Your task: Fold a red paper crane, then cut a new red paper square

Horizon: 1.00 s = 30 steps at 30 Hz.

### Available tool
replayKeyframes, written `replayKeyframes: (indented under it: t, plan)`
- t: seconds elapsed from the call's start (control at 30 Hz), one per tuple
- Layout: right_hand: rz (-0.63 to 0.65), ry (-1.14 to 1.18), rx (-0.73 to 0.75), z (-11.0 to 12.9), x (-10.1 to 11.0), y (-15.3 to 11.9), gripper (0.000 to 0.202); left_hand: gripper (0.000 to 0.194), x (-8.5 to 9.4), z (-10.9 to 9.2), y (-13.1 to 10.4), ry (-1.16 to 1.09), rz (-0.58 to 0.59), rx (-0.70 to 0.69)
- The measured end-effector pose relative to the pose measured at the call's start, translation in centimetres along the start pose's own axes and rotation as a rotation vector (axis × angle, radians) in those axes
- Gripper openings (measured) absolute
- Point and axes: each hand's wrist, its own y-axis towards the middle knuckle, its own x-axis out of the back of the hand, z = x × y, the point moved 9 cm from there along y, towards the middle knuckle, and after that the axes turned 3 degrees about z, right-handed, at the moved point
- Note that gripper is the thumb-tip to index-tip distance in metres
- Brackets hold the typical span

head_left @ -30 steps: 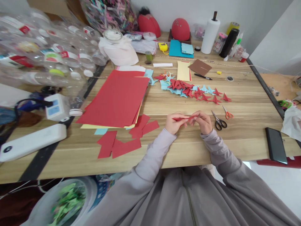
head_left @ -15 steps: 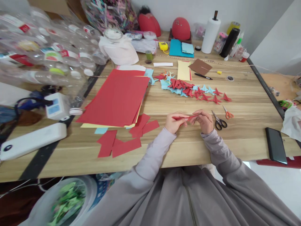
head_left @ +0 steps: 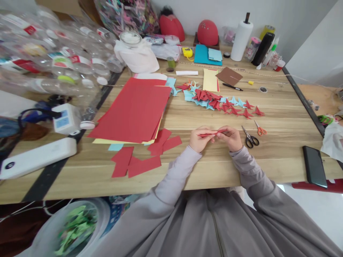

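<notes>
My left hand (head_left: 199, 140) and my right hand (head_left: 230, 138) pinch a narrow strip of folded red paper (head_left: 207, 135) between them, just above the table's front part. Fingers cover much of the paper, so its exact folds are hidden. To the left lie several loose red paper pieces (head_left: 144, 166). Beyond my hands, folded red paper shapes (head_left: 206, 95) and light blue ones (head_left: 197, 100) form a long cluster. Black-handled scissors (head_left: 249, 138) lie close to the right of my right hand, with small orange-handled scissors (head_left: 260, 129) beside them.
A stack of large red sheets (head_left: 136, 110) lies at left, near many clear plastic bottles (head_left: 77, 64). A phone (head_left: 314, 166) rests by the right front edge. Behind the folded shapes are a brown card (head_left: 229, 76) and a black pen (head_left: 232, 87). Below stands a bin (head_left: 100, 217) with green scraps.
My right hand has closed in toward the left hand, and its fingers now pinch the red paper's right end. The view has shifted slightly.
</notes>
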Motion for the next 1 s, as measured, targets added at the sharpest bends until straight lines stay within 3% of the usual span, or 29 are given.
replayKeyframes:
  t: [0.17, 0.27, 0.37, 0.47, 0.57, 0.73, 0.9, 1.0]
  plan:
    - [0.002, -0.007, 0.005, 0.3, 0.4, 0.2, 0.022, 0.015, 0.2, -1.1, -0.1, 0.151, 0.035, -0.099]
    - [-0.049, -0.035, 0.040, 1.0, 1.2, 0.3, 0.021, 0.038, 0.5, -0.5, 0.1, -0.020, 0.102, -0.022]
    - [-0.041, -0.099, 0.097, 1.7, 1.5, 0.4, 0.019, 0.052, 1.8, 0.5, 0.2, -0.168, 0.029, 0.080]
    - [0.001, -0.215, 0.144, 2.1, 1.1, 0.4, 0.016, 0.038, 2.7, 0.3, 0.3, -0.012, -0.052, 0.058]
    - [0.051, -0.318, 0.193, 2.4, 0.6, 0.3, 0.012, 0.025, 1.8, -0.1, 0.6, 0.170, 0.031, 0.038]
    - [0.076, -0.375, 0.274, 3.3, 0.3, 0.1, 0.008, 0.031, 0.4, 0.4, 0.6, 0.183, 0.169, 0.075]
    - [0.135, -0.432, 0.297, 3.4, -0.2, 0.0, 0.012, 0.051, 1.2, 1.1, 0.4, 0.125, 0.155, 0.159]
    - [0.185, -0.463, 0.338, 3.5, -0.7, -0.2, 0.011, 0.036, 1.0, 1.0, 0.4, 0.176, 0.167, 0.140]
